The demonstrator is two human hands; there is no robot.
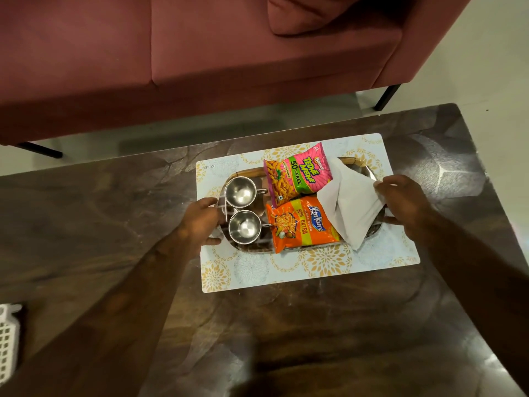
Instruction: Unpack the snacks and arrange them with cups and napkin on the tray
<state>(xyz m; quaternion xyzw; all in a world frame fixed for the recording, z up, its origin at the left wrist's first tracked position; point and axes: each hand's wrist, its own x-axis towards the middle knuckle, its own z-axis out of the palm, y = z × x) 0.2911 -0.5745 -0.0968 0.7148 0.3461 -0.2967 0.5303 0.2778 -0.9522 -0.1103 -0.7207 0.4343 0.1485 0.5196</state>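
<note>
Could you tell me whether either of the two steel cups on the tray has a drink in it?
No, both steel cups show bare, shiny metal bottoms with nothing inside them.

A pink Tedhe Medhe packet [297,171] banded in green and an orange Kurkure packet [303,223] with a green stripe are seen beside a plain white napkin [349,202] and two silvery steel cups [240,192]. A pale placemat [315,270] is patterned with golden and grey floral medallions. The table [315,339] is veined dark brown, the sofa [200,53] dusky pink, the basket [8,339] white latticed.
</note>
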